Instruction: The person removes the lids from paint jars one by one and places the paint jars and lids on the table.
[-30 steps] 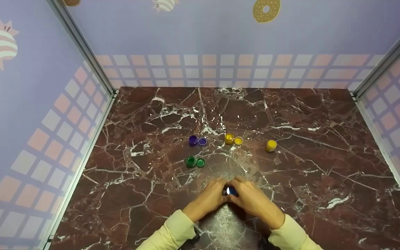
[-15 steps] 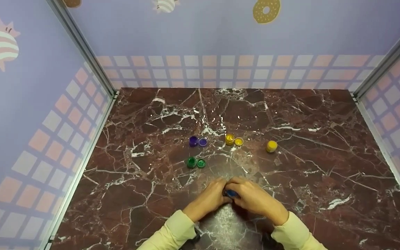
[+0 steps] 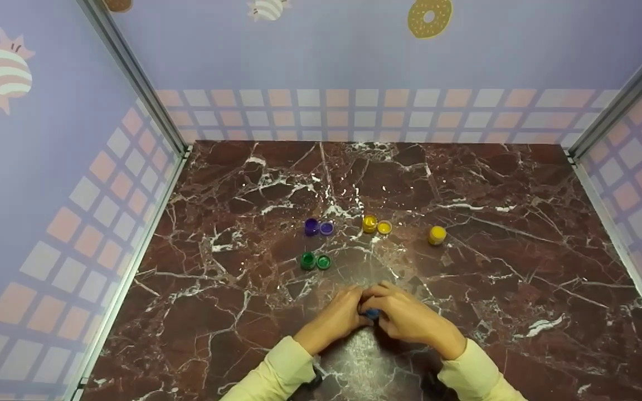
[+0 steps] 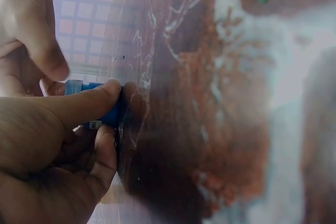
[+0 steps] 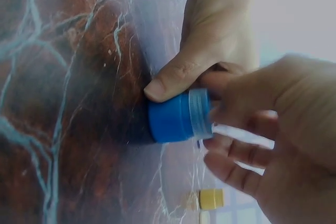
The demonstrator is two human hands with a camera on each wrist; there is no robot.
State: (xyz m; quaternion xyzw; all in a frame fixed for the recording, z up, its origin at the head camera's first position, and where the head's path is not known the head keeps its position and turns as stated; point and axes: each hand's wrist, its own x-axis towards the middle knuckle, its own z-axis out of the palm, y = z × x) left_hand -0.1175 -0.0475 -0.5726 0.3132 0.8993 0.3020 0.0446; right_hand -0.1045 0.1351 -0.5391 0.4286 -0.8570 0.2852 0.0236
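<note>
A small blue paint jar stands on the table near its front, partly covered by both hands in the head view. My left hand grips the jar's body low down, thumb on one side and fingers on the other, as the left wrist view shows. At the jar's top, my right hand has its curled fingers around the clear-rimmed lid. The lid sits on the jar, and its top face is hidden by the right fingers.
Beyond the hands stand an open green jar with its lid beside it, an open purple jar with its lid, and an open yellow jar with its lid. A capped yellow jar stands to the right. Patterned walls enclose the marbled table.
My right hand has turned about the blue jar's lid, its fingers now covering more of the top. My left hand keeps its grip, and the other jars stay in place.
</note>
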